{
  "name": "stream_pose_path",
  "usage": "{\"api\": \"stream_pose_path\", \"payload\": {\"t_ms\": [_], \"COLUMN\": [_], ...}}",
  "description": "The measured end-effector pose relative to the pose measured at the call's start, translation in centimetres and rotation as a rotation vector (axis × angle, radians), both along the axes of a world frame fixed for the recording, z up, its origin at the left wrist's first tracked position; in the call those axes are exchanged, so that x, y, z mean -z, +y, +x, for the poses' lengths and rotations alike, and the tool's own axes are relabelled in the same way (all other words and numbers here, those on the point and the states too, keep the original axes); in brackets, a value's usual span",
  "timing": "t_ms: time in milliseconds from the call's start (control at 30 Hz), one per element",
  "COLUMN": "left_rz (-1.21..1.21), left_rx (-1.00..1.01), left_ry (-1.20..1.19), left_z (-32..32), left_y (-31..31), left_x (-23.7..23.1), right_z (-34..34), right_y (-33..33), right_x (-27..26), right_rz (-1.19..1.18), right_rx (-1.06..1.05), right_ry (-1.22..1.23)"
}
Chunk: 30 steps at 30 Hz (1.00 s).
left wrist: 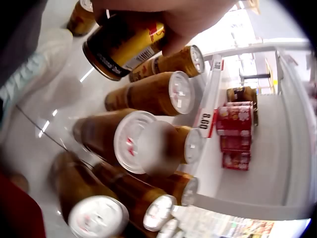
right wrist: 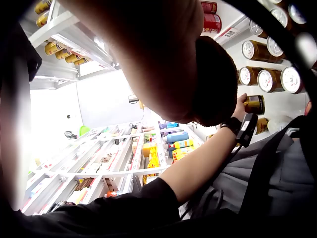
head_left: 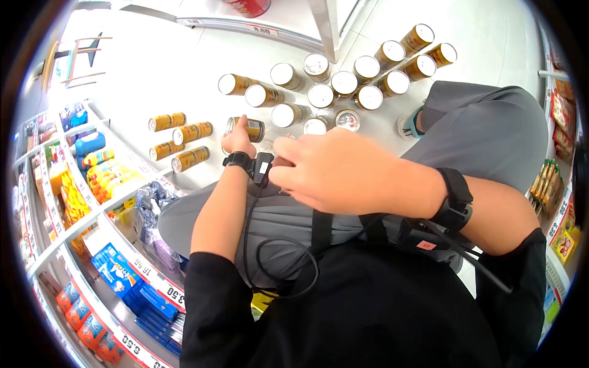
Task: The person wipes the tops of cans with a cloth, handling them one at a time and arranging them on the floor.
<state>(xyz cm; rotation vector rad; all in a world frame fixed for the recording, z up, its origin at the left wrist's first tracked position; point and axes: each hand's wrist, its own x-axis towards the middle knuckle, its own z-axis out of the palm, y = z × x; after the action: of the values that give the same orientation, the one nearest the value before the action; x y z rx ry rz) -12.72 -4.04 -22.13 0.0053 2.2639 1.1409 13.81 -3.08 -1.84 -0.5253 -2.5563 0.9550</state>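
Note:
In the head view, the left hand (head_left: 240,142) grips a gold and black can (head_left: 253,129) above the floor, beside other cans. The left wrist view shows this can (left wrist: 124,45) tilted under the fingers of the left hand (left wrist: 185,20). The right hand (head_left: 343,172) is over the lap, to the right of the left wrist, with bent fingers; whether it holds something cannot be told. A dark brown shape (right wrist: 216,82) beside the right hand (right wrist: 158,64) in the right wrist view is unclear. Several gold cans (head_left: 321,96) with pale tops stand close together on the floor.
Several gold cans (head_left: 192,132) are at the left on the floor (head_left: 205,67). Shelves of packaged goods (head_left: 116,270) run along the left side, more (head_left: 561,116) along the right. A white shelf edge (head_left: 257,29) is beyond the cans. A shoe (head_left: 407,125) stands right of them.

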Motion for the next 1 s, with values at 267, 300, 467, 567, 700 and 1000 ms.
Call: {"api": "stream_pose_path", "payload": {"t_ms": [267,300,467,567,700,1000], "left_rz": [-0.156,-0.201,-0.266,-0.255,-0.263,-0.256], "left_rx": [0.378,0.411,0.469,0.541,0.580,0.630], "left_ry": [0.271,0.320,0.410,0.442,0.496,0.532], "left_z": [-0.7,-0.7,-0.5,-0.7,-1.4,-1.2], "left_y": [-0.2,-0.2,-0.2,-0.3,-0.9,-1.6], "left_x": [7.5,8.0,8.8,9.7,12.1,13.0], "right_z": [0.8,0.8,1.4,1.5,1.4,1.0], "right_y": [-1.2,-1.2,-0.8,-0.8,-0.7,-0.8], "right_x": [0.1,0.1,0.0,0.0,-0.1,0.0], "right_rz": [0.103,0.111,0.102,0.115,0.055,0.079], "right_rx": [-0.040,-0.041,-0.001,0.015,-0.034,-0.046], "right_ry": [-0.064,-0.064,-0.031,-0.043,-0.059,-0.050]}}
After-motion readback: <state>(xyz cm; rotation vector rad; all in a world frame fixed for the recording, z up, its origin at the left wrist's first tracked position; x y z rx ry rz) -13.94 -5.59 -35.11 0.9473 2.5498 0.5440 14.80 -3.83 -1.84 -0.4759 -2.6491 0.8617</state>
